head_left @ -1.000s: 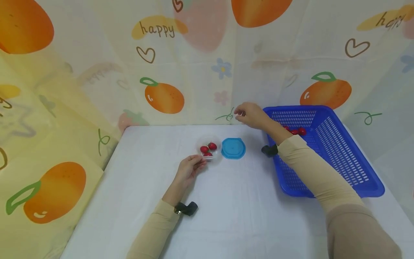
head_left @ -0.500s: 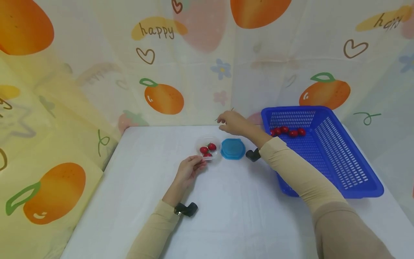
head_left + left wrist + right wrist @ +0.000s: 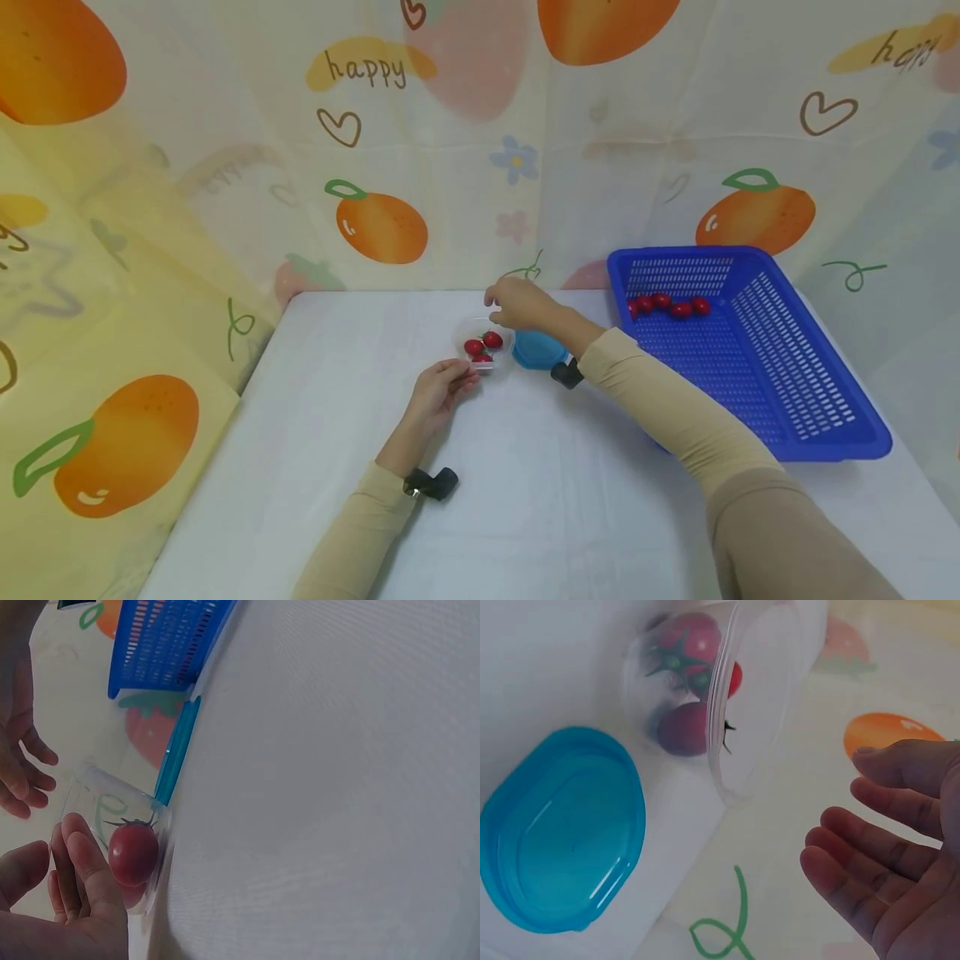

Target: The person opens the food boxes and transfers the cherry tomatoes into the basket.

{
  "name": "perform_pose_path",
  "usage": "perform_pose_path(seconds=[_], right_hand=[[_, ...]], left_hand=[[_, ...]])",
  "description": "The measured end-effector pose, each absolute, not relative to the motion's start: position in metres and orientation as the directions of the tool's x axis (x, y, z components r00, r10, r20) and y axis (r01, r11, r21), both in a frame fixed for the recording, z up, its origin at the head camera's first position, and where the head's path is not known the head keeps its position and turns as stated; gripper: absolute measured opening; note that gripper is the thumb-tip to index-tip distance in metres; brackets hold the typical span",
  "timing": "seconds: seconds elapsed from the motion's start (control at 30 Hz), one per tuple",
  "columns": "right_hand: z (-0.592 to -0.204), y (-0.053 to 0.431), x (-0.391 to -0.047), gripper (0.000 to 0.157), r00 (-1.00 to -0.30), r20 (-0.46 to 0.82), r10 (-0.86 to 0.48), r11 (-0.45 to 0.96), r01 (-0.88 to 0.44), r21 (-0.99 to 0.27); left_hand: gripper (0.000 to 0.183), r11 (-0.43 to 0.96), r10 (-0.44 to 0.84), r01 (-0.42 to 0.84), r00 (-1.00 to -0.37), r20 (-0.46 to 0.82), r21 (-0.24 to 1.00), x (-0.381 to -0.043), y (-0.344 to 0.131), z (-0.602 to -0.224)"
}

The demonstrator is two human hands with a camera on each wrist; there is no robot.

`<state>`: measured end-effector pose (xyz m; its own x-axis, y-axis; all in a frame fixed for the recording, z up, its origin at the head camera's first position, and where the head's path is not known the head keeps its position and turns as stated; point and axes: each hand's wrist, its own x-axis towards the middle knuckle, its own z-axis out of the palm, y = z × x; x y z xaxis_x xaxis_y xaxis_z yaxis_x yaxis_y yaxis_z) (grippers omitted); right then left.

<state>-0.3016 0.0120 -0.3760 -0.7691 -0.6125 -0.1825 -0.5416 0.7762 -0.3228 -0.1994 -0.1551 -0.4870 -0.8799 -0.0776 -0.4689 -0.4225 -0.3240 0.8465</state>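
A clear plastic container (image 3: 637, 682) stands near the back of the table with cherry tomatoes (image 3: 473, 347) inside. My left hand (image 3: 437, 392) holds its near rim between thumb and fingers; in the left wrist view the fingers (image 3: 97, 874) overlap the container's wall, close to a tomato (image 3: 133, 853). Above the container's far right side hovers my right hand (image 3: 517, 302). Its fingers are loosely bent, and the right wrist view shows nothing in them. Right beside the container lies a blue lid (image 3: 566, 832), partly covered by the right hand in the head view.
A blue plastic basket (image 3: 847, 383) stands on the right side of the table, with several red tomatoes (image 3: 680, 310) at its far left. The white-covered table (image 3: 525, 500) ends at a fruit-printed cloth (image 3: 450, 200) behind.
My right hand has moved left from beside the basket to over the container, uncovering tomatoes in the basket. The left hand stays at the container's rim.
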Motion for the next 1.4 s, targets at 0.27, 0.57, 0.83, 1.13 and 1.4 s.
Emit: perform_pose_path(seconds=[0.27,0.57,0.83,1.13,1.4], right_hand=[[-0.382,-0.001,-0.298,0.035,-0.768,-0.246,-0.591,0.796,-0.508,-0.329],[-0.399,-0.013,-0.298,0.034,-0.763,-0.263,-0.590,0.799,-0.507,-0.324],[-0.409,-0.023,-0.291,0.027,-0.760,-0.333,-0.558,0.829,-0.526,-0.189],[-0.417,-0.029,-0.284,0.027,-0.765,-0.340,-0.547,0.832,-0.542,-0.119],[-0.427,-0.031,-0.287,0.022,-0.755,-0.310,-0.578,0.806,-0.587,-0.073]], left_hand=[[0.028,-0.342,-0.074,-0.408,-0.886,-0.457,0.846,-0.201,-0.155,-0.490],[0.024,-0.345,-0.075,-0.398,-0.891,-0.448,0.850,-0.201,-0.155,-0.489],[0.016,-0.370,-0.073,-0.380,-0.898,-0.434,0.848,-0.200,-0.154,-0.489],[0.014,-0.370,-0.057,-0.378,-0.902,-0.427,0.848,-0.200,-0.156,-0.490],[0.013,-0.375,-0.072,-0.368,-0.903,-0.423,0.851,-0.201,-0.153,-0.489]])
